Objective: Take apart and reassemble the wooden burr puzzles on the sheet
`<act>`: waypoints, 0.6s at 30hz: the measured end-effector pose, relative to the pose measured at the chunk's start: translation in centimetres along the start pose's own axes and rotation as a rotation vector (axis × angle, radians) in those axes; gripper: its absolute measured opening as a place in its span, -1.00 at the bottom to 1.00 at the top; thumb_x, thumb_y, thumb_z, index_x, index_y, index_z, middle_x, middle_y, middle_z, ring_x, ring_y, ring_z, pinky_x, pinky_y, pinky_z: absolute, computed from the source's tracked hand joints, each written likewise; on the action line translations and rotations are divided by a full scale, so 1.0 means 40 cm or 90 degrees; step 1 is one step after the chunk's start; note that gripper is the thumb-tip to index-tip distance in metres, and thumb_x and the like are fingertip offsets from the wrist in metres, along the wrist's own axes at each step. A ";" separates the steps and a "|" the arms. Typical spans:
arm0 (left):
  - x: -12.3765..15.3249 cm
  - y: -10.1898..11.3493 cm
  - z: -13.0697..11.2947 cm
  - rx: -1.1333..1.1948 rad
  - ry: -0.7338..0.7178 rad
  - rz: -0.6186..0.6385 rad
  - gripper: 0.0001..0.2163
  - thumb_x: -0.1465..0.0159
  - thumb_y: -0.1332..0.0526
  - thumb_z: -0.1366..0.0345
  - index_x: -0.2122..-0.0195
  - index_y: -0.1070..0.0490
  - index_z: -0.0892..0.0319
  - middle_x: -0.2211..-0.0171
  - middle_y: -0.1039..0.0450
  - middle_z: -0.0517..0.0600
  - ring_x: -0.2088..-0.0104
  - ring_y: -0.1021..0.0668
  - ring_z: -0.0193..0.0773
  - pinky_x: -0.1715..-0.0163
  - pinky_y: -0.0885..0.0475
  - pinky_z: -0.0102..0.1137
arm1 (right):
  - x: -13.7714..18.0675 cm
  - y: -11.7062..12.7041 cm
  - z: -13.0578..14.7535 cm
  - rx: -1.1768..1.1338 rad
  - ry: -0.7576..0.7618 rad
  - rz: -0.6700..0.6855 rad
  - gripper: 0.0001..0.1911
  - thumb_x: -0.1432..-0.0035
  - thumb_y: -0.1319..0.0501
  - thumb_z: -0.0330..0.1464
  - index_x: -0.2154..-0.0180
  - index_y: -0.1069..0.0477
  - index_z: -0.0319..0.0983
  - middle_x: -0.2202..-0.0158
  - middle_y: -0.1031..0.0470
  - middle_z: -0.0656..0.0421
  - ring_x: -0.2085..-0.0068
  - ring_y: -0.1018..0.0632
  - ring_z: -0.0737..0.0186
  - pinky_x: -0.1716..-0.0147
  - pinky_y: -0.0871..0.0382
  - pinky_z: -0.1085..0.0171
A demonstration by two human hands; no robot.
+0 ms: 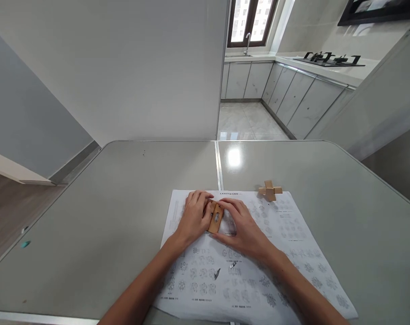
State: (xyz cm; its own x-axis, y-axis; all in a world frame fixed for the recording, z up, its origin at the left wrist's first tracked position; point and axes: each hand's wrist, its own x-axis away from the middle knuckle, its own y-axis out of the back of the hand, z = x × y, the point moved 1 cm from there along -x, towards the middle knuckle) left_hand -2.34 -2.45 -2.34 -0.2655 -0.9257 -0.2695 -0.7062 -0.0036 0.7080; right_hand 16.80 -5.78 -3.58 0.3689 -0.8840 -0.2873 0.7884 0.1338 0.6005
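My left hand [194,216] and my right hand [241,228] meet over a small wooden puzzle piece [215,218], a flat brown block with a hole in its middle. Fingers of both hands are curled round its edges and hold it just above a printed instruction sheet [286,243]. The sheet is covered with many small diagrams. A second wooden puzzle [270,191], a pale cross-shaped burr, stands on the sheet's far right corner, apart from both hands.
The grey table [106,216] has a metal seam [218,167] down its middle. A small teal object [25,244] lies near the left edge. Beyond the table stand a white wall and a kitchen with cabinets and a hob [329,58].
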 end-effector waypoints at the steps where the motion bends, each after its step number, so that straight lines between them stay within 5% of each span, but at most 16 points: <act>1: 0.000 0.000 -0.002 0.015 -0.005 0.007 -0.80 -0.46 -0.07 0.39 0.00 -0.43 0.07 -0.04 -0.50 0.08 -0.13 -0.48 -0.02 -0.20 -0.40 -0.04 | 0.000 0.000 0.000 0.004 0.002 0.001 -0.19 -0.19 -0.46 -0.21 -0.37 -0.19 0.09 -0.32 -0.32 0.03 -0.36 -0.35 -0.21 -0.30 -0.38 -0.27; 8: -0.001 0.006 -0.008 0.114 0.022 0.026 -0.75 -0.52 0.01 0.33 -0.07 -0.41 0.04 -0.11 -0.49 0.07 -0.19 -0.48 -0.09 -0.18 -0.45 -0.13 | -0.002 -0.001 -0.001 0.008 -0.005 -0.011 -0.21 -0.20 -0.42 -0.27 -0.38 -0.18 0.06 -0.33 -0.32 0.02 -0.36 -0.36 -0.21 -0.29 -0.39 -0.27; 18: -0.012 0.015 0.022 -0.045 0.040 -0.064 -0.75 -0.52 0.03 0.35 0.02 -0.44 0.12 0.03 -0.57 0.09 -0.04 -0.54 -0.04 -0.12 -0.44 -0.07 | -0.005 0.001 -0.007 0.023 -0.019 -0.034 -0.23 -0.17 -0.42 -0.28 -0.34 -0.20 0.03 -0.29 -0.36 0.03 -0.33 -0.37 -0.19 -0.30 -0.36 -0.29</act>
State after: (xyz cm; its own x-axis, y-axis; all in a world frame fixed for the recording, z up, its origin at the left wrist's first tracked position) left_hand -3.24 -1.68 -2.37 -0.1521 -0.9413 -0.3013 -0.6790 -0.1220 0.7239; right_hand 16.88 -5.46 -3.70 0.3117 -0.9024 -0.2976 0.7881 0.0705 0.6115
